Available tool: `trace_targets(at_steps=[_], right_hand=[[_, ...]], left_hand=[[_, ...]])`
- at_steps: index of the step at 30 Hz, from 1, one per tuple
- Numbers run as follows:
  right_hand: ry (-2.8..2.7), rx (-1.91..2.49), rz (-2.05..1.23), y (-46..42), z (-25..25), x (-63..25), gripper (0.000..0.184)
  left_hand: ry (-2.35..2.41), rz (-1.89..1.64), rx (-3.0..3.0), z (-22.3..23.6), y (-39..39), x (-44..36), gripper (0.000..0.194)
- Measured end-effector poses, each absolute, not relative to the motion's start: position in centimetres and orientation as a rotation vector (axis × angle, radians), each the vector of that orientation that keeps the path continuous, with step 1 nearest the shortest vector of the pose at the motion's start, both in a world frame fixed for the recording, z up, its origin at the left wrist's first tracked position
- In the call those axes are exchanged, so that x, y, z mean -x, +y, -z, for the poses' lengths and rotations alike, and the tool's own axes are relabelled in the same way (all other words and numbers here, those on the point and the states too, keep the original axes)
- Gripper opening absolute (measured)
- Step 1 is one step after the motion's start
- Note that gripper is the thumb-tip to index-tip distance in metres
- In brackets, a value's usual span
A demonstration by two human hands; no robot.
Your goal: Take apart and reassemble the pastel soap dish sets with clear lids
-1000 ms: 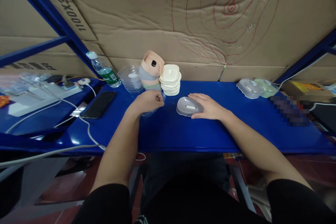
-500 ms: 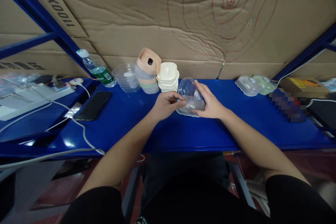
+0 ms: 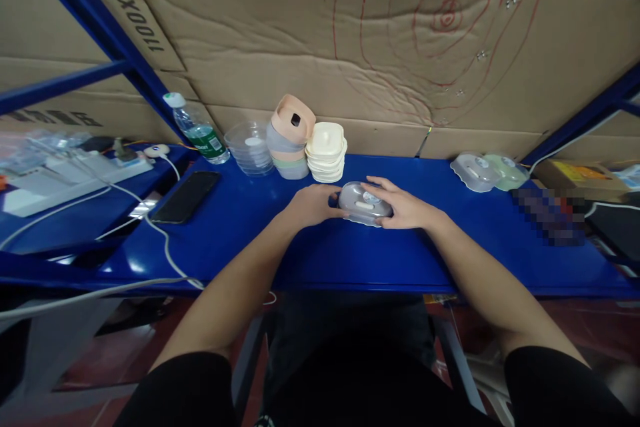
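In front of me on the blue table, a clear domed lid (image 3: 379,195) with a round sticker rests over a grey base with a wavy rim (image 3: 364,221). A small white piece (image 3: 362,205) shows through the dome. My left hand (image 3: 320,205) grips the left side, thumb low at the rim and fingers behind. From the right, my right hand (image 3: 406,205) clasps the dome, fingers over its upper side and thumb near the front rim. Just behind my left hand stands a stack of cream lids (image 3: 326,153).
At the back stand stacked clear bowls (image 3: 250,150), a stack of coloured bowls (image 3: 290,147) topped by a peach lid, and a water bottle (image 3: 200,133). A phone (image 3: 186,197) and white cables lie left. Grey (image 3: 475,172) and green (image 3: 507,172) domed containers sit right.
The clear dome, tilted up in my right hand before, now lies level on the grey base. My left hand has moved from a pinch inside it to the dome's left side.
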State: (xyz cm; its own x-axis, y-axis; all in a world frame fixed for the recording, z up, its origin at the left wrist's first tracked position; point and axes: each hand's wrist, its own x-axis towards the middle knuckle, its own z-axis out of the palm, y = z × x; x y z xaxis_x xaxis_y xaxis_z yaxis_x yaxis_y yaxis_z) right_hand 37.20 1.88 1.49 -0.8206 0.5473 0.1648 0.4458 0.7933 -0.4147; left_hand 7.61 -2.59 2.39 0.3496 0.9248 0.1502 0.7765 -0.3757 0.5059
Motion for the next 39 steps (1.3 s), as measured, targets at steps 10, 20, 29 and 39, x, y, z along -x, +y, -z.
trace_targets(at_steps=[10,20,29,39], right_hand=[[-2.688,0.794,-0.443,1.8,-1.7,-36.6,0.108],[-2.686,0.858,-0.471,1.8,-2.1,-36.8,0.105],[-2.737,0.904,-0.387,1.5,-2.0,-36.7,0.107],[-2.696,0.878,-0.469,2.3,-1.5,-36.8,0.112]], left_hand=[[1.569,-0.316,-2.208,-3.6,-3.0,-8.2,0.042],[1.541,-0.300,-2.197,-3.3,-2.9,-8.3,0.034],[1.631,-0.193,-2.301,-3.6,-3.4,-8.6,0.042],[1.629,-0.174,-2.321,-3.3,-3.4,-8.6,0.041]])
